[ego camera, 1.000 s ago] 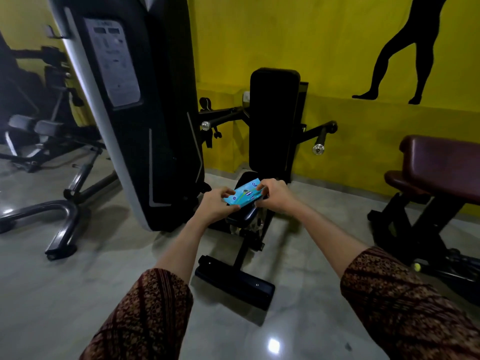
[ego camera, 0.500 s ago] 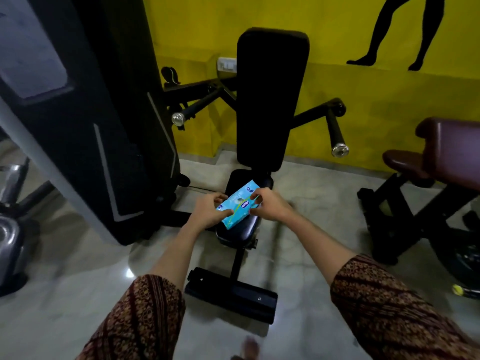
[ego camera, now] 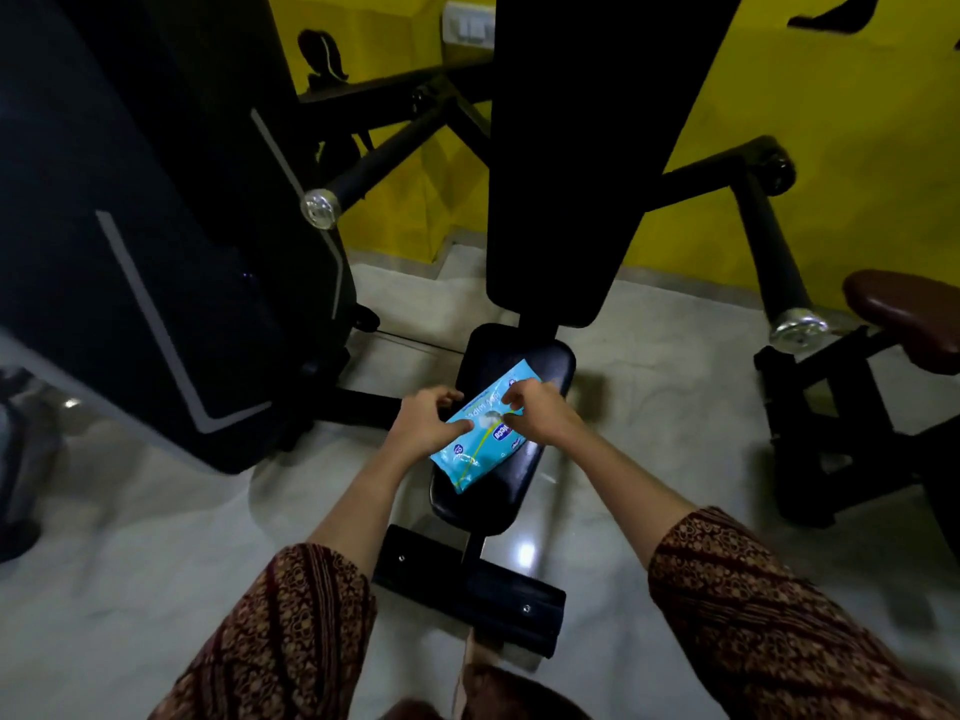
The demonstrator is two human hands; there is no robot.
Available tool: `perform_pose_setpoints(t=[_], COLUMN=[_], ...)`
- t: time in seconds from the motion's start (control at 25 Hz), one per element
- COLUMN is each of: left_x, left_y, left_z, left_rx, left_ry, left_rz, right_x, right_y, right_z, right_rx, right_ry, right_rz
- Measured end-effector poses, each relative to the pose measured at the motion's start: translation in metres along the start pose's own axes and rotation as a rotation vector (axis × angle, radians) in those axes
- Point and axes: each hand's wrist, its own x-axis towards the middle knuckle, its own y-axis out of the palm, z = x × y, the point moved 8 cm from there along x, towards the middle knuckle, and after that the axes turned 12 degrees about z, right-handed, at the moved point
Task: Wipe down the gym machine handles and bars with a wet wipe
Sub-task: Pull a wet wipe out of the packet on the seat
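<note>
A light-blue pack of wet wipes (ego camera: pixel 480 443) lies on the black seat (ego camera: pixel 511 475) of the gym machine. My left hand (ego camera: pixel 423 423) holds the pack's left edge, thumb pressed on its top. My right hand (ego camera: pixel 537 410) pinches at the white opening in the middle of the pack. The machine's tall black back pad (ego camera: pixel 587 148) rises behind the seat. Its left handle bar (ego camera: pixel 374 171) ends in a chrome cap, and its right handle bar (ego camera: pixel 776 252) slants down to another chrome cap.
The black weight-stack housing (ego camera: pixel 171 226) stands close on the left. A maroon padded bench (ego camera: pixel 906 317) on a black frame is at the right. The machine's black foot bar (ego camera: pixel 467 589) lies on the glossy floor below the seat. A yellow wall is behind.
The camera has moved closer and tilted down. The pack has come down onto the seat, and my right hand has shifted to the opening at its middle.
</note>
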Motion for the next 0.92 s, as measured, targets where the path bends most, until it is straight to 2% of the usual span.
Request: perform_pose_setpoints(t=[0.24, 0.48, 0.64, 0.8, 0.92], left_x=[0.042, 0.078, 0.086, 0.091, 0.092], left_y=[0.010, 0.011, 0.013, 0.017, 0.017], left_z=[0.033, 0.051, 0.062, 0.069, 0.070], left_rx=[0.004, -0.001, 0.000, -0.002, 0.013], left_ry=[-0.102, -0.135, -0.174, -0.193, -0.194], left_rz=[0.031, 0.055, 0.052, 0.071, 0.078], right_x=[0.054, 0.084, 0.096, 0.101, 0.100], right_y=[0.025, 0.045, 0.063, 0.066, 0.060], right_z=[-0.022, -0.029, -0.027, -0.022, -0.018], right_rx=[-0.020, -0.120, -0.308, -0.432, -0.489], right_ry=[0.102, 0.094, 0.082, 0.093, 0.082], right_rz=[0.055, 0.117, 0.165, 0.128, -0.019])
